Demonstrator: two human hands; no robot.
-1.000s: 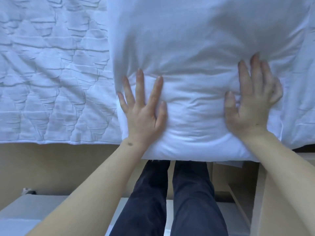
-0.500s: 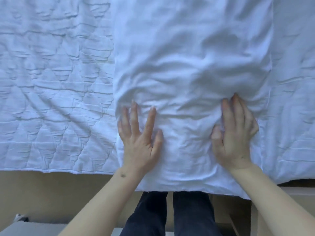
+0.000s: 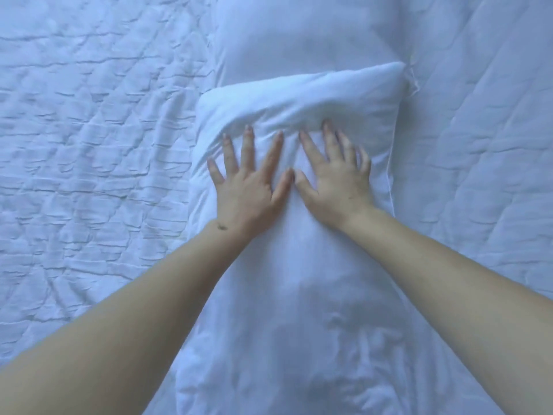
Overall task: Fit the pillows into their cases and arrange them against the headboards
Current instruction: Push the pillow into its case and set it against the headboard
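A white pillow in its white case (image 3: 299, 295) lies lengthwise on the bed, running from the bottom of the view up past the middle. Its far part bulges into a thick ridge (image 3: 299, 97) just beyond my fingertips. My left hand (image 3: 248, 181) and my right hand (image 3: 332, 175) lie flat on it side by side, fingers spread, thumbs almost touching, pressing the fabric down. Neither hand grips anything. More white fabric (image 3: 299, 34) continues beyond the ridge; whether it is the same pillow I cannot tell.
A white quilted bedcover (image 3: 89, 145) with wrinkled stitched lines fills the left side, and a smoother quilted stretch (image 3: 478, 145) fills the right. No headboard or bed edge is in view.
My hands have slid forward over the pillow and come together at its middle. The view has moved over the bed, so the bed edge, floor and my legs have dropped out of sight.
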